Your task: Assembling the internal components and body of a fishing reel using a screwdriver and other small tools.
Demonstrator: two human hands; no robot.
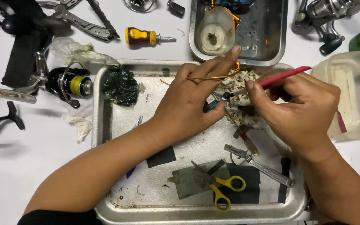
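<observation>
Over a metal tray (105, 125) on the desk (21, 154), the right hand (298, 108) is gripping a red brush (284, 76), its tip pressing into a crumpled rag (242, 89). The left hand (188, 102) is pinching what may be a small dark part (210, 106) against that rag, fingers spread. Yellow scissors (223, 189) and a wrench (259, 164) are lying in the tray near its front edge.
</observation>
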